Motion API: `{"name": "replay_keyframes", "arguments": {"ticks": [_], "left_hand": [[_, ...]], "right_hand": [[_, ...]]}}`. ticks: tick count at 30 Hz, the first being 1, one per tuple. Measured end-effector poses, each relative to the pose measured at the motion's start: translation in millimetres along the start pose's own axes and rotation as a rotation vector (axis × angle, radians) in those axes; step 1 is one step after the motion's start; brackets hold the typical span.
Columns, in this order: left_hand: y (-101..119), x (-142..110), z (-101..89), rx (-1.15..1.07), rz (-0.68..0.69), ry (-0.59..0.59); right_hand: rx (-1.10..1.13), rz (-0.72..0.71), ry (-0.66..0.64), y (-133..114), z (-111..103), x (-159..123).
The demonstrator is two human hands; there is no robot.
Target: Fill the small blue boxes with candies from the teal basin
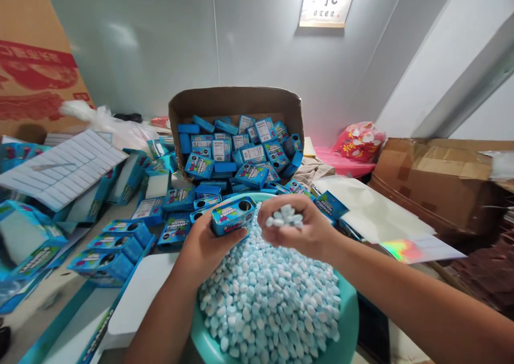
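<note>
My left hand [209, 246] is closed round a small blue candy box [231, 217], tilted so a dark round hole shows at its right end. Just to the right, my right hand [297, 225] cups a heap of pale blue and white candies [285, 217] in its curled fingers. The two hands are close together but apart, above a turquoise basin [348, 310] filled with the same candies. Behind them a cardboard carton [236, 97] lies open towards me, full of blue candy boxes, some spilling out at its front.
Flattened and formed blue packaging [116, 246] crowds the left side, with a white lidded container [140, 292] near my left forearm. White sheets [369, 203] lie to the right. Beyond them are a brown carton [433, 182] and a red patterned bag [358, 141].
</note>
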State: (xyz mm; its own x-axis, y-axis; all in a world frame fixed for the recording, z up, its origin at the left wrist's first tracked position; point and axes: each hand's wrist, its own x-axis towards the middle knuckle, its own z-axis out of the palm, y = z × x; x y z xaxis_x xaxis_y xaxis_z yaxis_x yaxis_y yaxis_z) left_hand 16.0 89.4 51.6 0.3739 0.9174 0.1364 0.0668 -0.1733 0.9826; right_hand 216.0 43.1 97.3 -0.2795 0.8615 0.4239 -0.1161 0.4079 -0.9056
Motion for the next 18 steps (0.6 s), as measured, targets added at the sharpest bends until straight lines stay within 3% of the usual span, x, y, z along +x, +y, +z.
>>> {"name": "replay_keyframes", "arguments": {"ticks": [3, 8, 18], "left_hand": [[2, 0, -0.2, 0.014, -0.001, -0.026], [3, -6, 0.7, 0.095, -0.071, -0.067], [-1, -11, 8.1, 0.196, -0.034, -0.046]], "right_hand": [[0.249, -0.111, 0.165, -1, 9, 28], [0.431, -0.108, 0.296, 4, 20, 65], [0.427, 0.042, 0.381, 15, 15, 58]]}}
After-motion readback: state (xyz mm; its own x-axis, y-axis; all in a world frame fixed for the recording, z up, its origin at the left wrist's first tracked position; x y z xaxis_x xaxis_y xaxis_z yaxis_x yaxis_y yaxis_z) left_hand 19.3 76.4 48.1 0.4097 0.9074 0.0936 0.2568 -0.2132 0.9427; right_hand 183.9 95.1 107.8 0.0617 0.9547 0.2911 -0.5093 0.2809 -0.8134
